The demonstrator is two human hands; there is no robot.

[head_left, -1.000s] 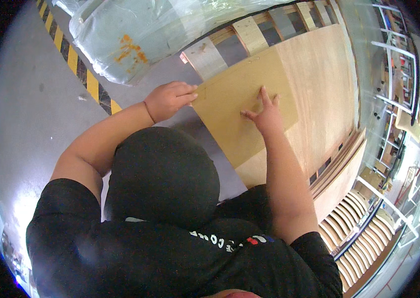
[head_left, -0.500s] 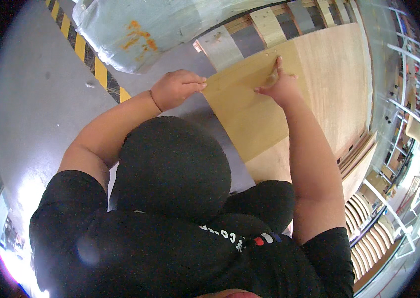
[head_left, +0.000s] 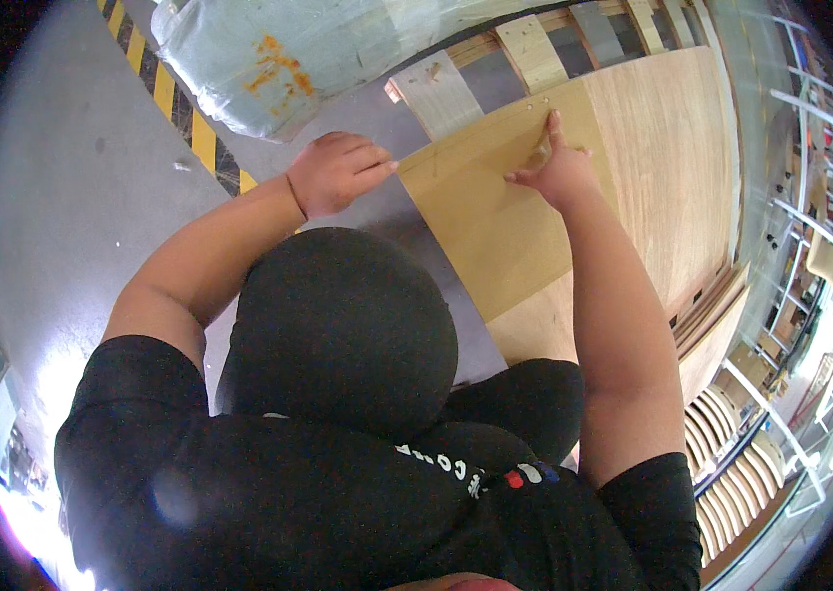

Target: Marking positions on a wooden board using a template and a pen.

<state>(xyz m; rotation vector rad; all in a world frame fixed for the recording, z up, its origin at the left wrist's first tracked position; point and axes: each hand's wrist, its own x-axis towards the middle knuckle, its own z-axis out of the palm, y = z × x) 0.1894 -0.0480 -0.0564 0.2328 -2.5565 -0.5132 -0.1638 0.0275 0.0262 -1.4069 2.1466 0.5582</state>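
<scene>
On top of the plywood stack [head_left: 672,167] lies a brown board [head_left: 495,217]; my left hand [head_left: 336,172] pinches its near corner, fingers together, while my right hand [head_left: 559,172] presses flat, fingers spread.

A woodworking shop or warehouse floor.
Plywood sheets [head_left: 672,187] lie stacked on a wooden pallet [head_left: 535,49], yellow-and-black hazard tape [head_left: 180,118] marks the grey concrete floor [head_left: 52,217], and what look like metal racks [head_left: 810,167] stand at the right.
</scene>
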